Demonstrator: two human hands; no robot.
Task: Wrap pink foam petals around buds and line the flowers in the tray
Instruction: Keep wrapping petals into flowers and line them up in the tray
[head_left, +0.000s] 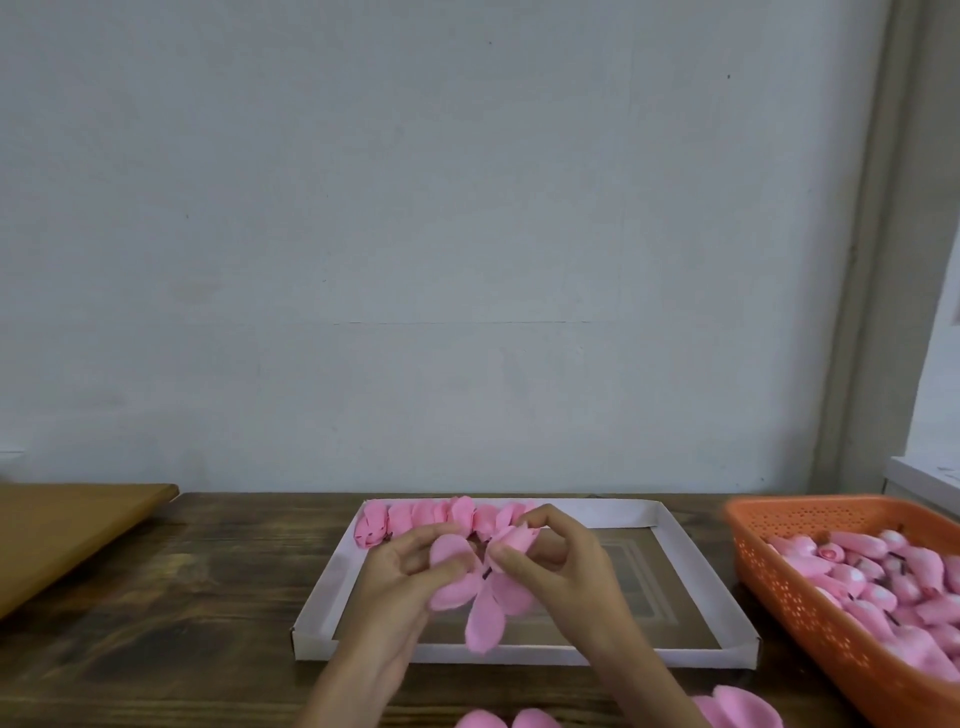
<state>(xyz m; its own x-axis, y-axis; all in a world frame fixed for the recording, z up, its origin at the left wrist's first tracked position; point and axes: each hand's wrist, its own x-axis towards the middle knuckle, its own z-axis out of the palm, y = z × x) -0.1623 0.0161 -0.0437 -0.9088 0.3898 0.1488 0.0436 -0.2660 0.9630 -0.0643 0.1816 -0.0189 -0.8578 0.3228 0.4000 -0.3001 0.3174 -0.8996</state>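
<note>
Pink foam, thin and floppy, bends between curled fingers (415, 548) as the left hand (402, 577) pinches the loose petals (485, 613) and the right hand (566, 566) grips the half-wrapped flower (511, 538), both held above the white tray (691, 556). The petals droop from the flower's base, where a dark stem stub seems to show, though blur makes that uncertain. Such foam looks feather-light, soft and easily creased, so the safest hold is probably a gentle pinch low at the base, not at the tips. Finished flowers (431, 517) line the tray's far wall. An orange basket (800, 618) of buds (857, 571) sits to the right on the wooden tabletop (171, 597); spare petals (737, 706) lie near its front edge.
</note>
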